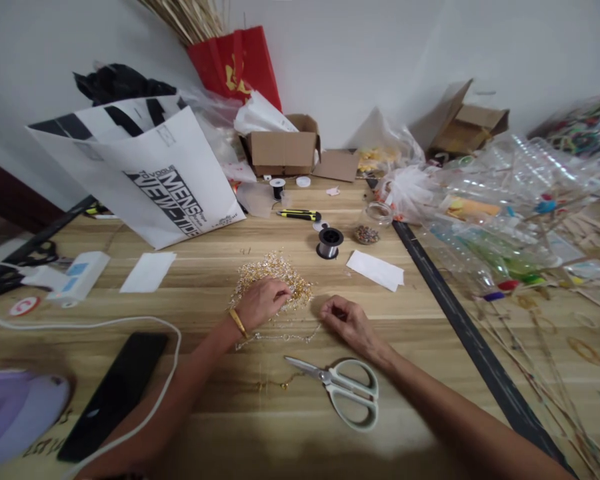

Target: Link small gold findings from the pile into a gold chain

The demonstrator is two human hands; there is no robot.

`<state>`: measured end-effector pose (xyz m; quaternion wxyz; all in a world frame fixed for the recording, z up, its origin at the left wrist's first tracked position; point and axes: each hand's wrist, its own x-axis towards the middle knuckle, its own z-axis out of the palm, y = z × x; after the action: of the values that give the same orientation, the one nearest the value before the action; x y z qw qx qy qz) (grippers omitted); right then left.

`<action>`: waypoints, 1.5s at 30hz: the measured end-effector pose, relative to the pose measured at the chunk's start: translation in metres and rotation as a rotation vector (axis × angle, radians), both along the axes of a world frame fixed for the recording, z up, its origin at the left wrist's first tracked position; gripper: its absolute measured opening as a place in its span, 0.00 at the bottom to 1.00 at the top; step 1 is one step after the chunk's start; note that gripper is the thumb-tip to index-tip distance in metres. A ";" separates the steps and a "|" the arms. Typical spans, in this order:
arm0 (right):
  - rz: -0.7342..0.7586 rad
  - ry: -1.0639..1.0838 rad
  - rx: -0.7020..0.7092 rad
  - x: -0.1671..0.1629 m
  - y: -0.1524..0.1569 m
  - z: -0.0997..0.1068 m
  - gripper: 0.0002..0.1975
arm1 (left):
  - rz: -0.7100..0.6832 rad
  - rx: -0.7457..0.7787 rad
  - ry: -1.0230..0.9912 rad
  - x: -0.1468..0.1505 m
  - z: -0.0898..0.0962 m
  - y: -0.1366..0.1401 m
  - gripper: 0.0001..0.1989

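Observation:
My left hand (263,301), with a gold bangle at its wrist, rests at the near side of a pile of gold and clear beads (275,268). Its fingers are drawn together, and whatever they hold is too small to make out. Farther right, my right hand (347,321) pinches the end of a thin beaded strand (265,338) that lies across the wood below both hands. Scissors with pale handles (325,377) lie nearer to me, blades pointing left. A small gold-coloured chain piece (284,385) sits by their tips.
Behind the beads are a spool of wire (329,243), a yellow-black cutter (299,215) and a glass jar of beads (369,233). White paper (377,269) lies right. A phone (115,393) and white cable are at left; plastic bottles (460,257) crowd the right side.

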<state>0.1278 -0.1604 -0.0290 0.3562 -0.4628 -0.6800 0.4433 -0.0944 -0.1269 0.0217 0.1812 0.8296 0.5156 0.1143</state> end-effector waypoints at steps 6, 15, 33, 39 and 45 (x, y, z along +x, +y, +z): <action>0.025 -0.025 0.129 0.000 0.003 -0.002 0.07 | -0.084 -0.021 0.034 -0.003 -0.007 0.001 0.05; 0.037 -0.028 0.134 0.002 0.004 -0.004 0.06 | -0.192 0.035 0.059 -0.008 -0.017 0.001 0.08; 0.050 -0.026 0.130 0.003 0.005 -0.006 0.05 | -0.223 0.052 0.113 -0.017 -0.018 0.002 0.07; 0.059 -0.041 0.123 0.003 0.005 -0.003 0.07 | -0.209 0.049 0.163 -0.013 -0.015 0.000 0.07; 0.057 -0.045 0.130 0.002 0.005 -0.003 0.09 | -0.204 0.043 0.138 -0.016 -0.017 0.002 0.07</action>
<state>0.1299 -0.1554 -0.0322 0.3575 -0.4288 -0.7281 0.3977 -0.1102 -0.1249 0.0046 0.1379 0.8873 0.4374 0.0489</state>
